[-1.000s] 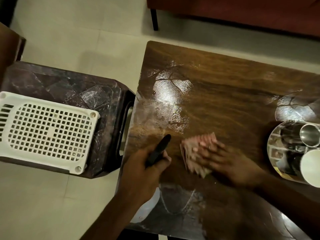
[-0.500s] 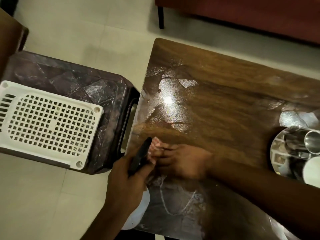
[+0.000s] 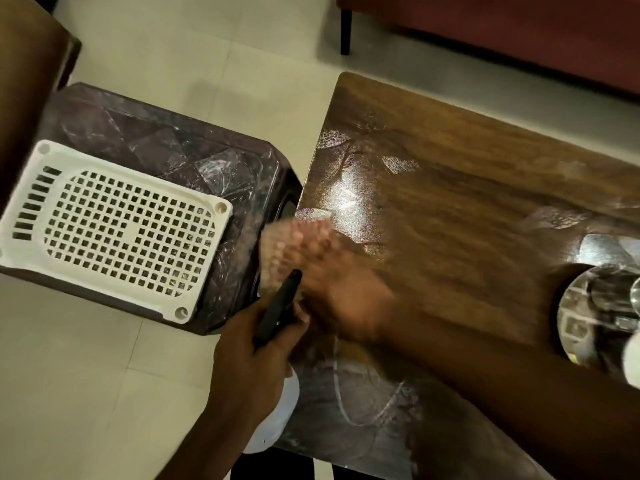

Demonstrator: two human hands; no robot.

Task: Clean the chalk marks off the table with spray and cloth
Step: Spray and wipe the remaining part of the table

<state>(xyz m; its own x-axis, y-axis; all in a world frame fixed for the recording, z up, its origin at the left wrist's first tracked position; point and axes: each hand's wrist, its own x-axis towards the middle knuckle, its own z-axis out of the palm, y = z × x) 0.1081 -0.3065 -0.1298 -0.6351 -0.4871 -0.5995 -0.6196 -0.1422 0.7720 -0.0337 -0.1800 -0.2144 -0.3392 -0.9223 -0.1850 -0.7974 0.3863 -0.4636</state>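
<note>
Left hand (image 3: 249, 368) grips spray bottle (image 3: 278, 311); flat right hand (image 3: 339, 289) wipes cloth (image 3: 277, 244) along table (image 3: 467, 188) edge; near-corner chalk marks (image 3: 349, 403) likely next.

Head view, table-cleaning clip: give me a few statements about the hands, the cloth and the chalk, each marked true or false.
1. The left hand holds the spray bottle. True.
2. The right hand is empty. False: it presses the pink cloth at the left edge of the wooden table.
3. Chalk marks remain on the near part of the table. True.
4. The white perforated basket stands on the table. False: it rests on the dark stool beside the table.
</note>
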